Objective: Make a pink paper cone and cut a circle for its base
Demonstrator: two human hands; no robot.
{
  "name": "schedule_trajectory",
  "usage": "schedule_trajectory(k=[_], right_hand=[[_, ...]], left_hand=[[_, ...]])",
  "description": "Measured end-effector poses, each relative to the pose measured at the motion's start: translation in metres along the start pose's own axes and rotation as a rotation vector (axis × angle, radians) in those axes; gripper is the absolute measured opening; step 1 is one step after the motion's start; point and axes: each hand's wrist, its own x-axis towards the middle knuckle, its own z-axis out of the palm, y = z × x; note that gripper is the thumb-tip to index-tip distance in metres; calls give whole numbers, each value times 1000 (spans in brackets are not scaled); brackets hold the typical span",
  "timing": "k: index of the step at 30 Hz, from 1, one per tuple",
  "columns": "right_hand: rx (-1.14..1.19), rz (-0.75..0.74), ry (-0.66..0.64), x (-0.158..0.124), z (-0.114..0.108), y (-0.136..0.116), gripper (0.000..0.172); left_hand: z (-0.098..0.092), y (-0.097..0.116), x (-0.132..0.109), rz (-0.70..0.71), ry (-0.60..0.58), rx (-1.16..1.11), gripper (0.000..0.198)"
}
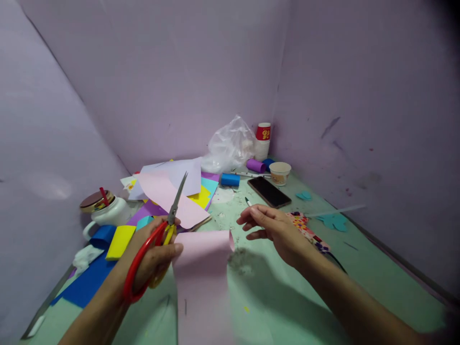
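Left hand (153,258) is closed round the red-and-yellow handles of the scissors (175,206), whose blades are together and point up and away from it. Its thumb touches the edge of the pink paper strip (203,282). The strip lies just right of that hand on the bench (258,297), its long axis running away from the person and its far end curled. Right hand (278,230) hovers open and empty just right of the curl; the left is nearer.

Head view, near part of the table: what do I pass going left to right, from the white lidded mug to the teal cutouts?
white lidded mug → yellow sheet → left hand holding the red-handled scissors → pink paper strip → right hand, open → floral strip → teal cutouts
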Motion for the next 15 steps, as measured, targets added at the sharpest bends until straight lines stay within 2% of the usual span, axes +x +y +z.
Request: schedule_trajectory(k=[2,3,7,9,10,12,13,15], right_hand=[[-36,17,-84,0,-1,-7,41],[-46,21,-148,-1,1,-10,42],[-33,20,-538,-1,15,-14,50],[-55,-31,-699,-1,22,-13,37],[-78,-67,-736,-1,25,-12,28],[-121,-100,-720,0,29,-7,14],[-114,-90,-690,0,30,-4,13],[-23,-61,-643,0,29,4,19]], left_hand=[[-6,16,-4,168,2,190,40],[-7,26,-7,240,-36,287,37],[1,66,-17,449,-317,646,24],[12,80,-21,527,-421,738,27],[18,85,-22,559,-453,756,27],[27,89,-22,616,-481,779,24],[30,88,-21,658,-463,786,23],[32,84,-19,753,-337,785,23]])
